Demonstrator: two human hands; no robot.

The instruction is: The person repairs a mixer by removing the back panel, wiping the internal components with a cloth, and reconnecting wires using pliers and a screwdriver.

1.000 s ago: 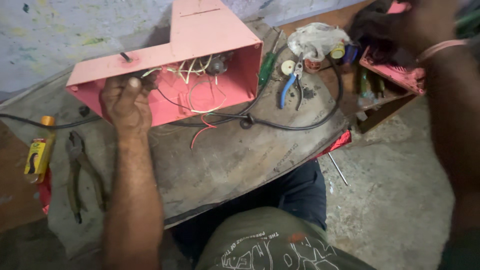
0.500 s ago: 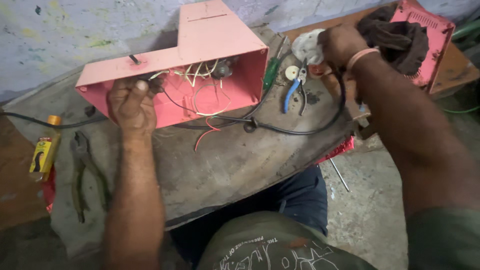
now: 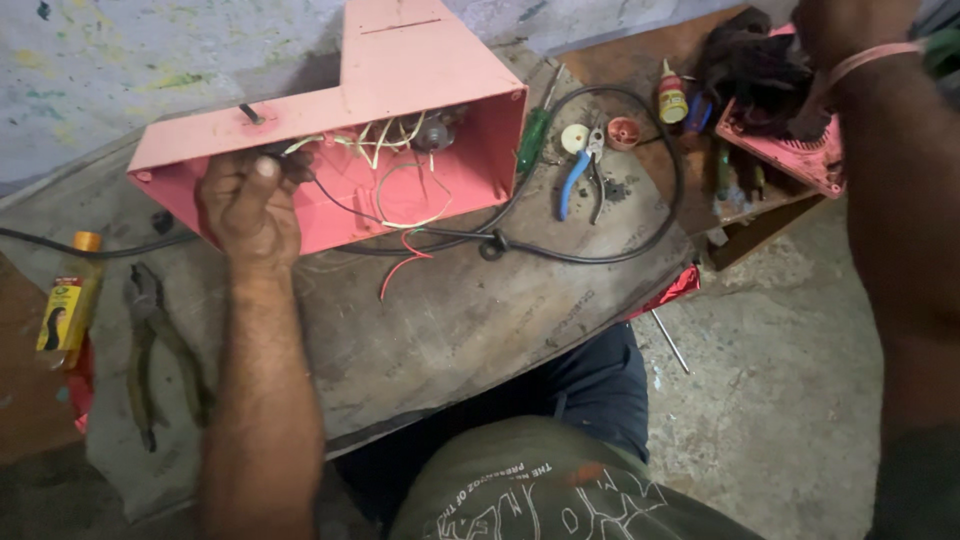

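Observation:
A pink metal housing (image 3: 420,60) lies open-side toward me on a worn board (image 3: 480,330), with white, red and black wires (image 3: 400,170) inside it. My left hand (image 3: 248,205) is closed over the housing's front wall near its left end, fingers curled inside by the wires. At the top right, my right hand (image 3: 850,30) is raised above a dark cloth (image 3: 750,70) lying on a pink grille (image 3: 790,150). It is partly cut off by the frame edge, so its grip is hidden. A pink band circles that wrist.
A black cable (image 3: 600,250) loops out of the housing across the board. Blue-handled pliers (image 3: 575,175), a green screwdriver (image 3: 530,140) and a small glue bottle (image 3: 672,98) lie behind it. A yellow bottle (image 3: 68,300) and dark pliers (image 3: 150,340) lie at the left.
My right hand has gone from the tools and white cloth behind the housing up to the dark cloth at the top right. The white cloth is out of sight. My left hand stays on the housing.

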